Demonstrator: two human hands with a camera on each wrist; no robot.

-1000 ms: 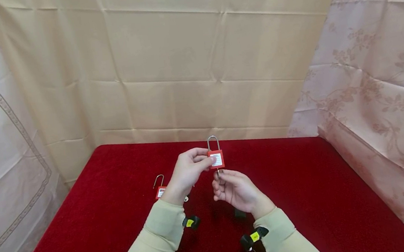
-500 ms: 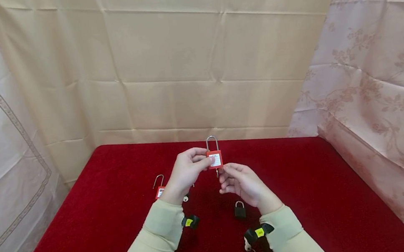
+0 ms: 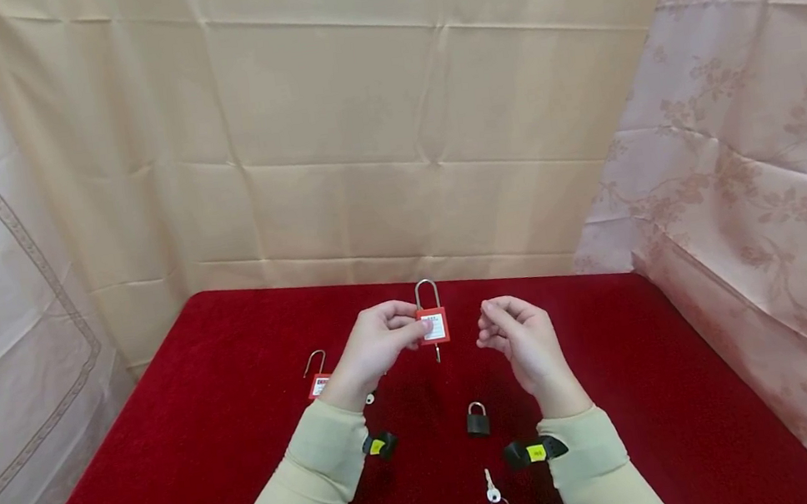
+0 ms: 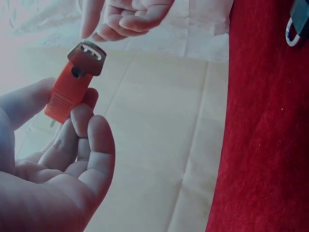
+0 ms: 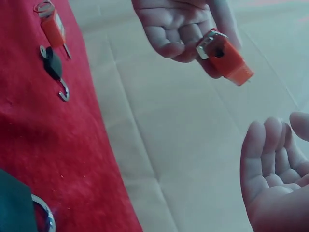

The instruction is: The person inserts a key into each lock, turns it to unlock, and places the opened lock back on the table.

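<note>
My left hand (image 3: 379, 346) pinches a red padlock (image 3: 433, 328) by its body, thumb across the white label. The lock is upright with its long metal shackle pointing up. From its underside sticks a key (image 4: 87, 57), seen close in the left wrist view. To the right of the lock and apart from it is my right hand (image 3: 528, 346). Its fingers are loosely bent, and nothing shows in the palm in the right wrist view. A second red padlock (image 3: 319, 386), shackle swung out, lies partly hidden behind my left wrist.
On the red cloth (image 3: 640, 391) a black padlock (image 3: 478, 424) rests between my forearms. Nearer is a loose key on a ring (image 3: 493, 494). Another black lock (image 5: 52, 64) with a hooked shackle shows in the right wrist view. Beige curtain hangs behind the table.
My right hand has let go of the key under the red padlock and moved right, away from it. The black padlock and loose key are uncovered. My left hand keeps its hold.
</note>
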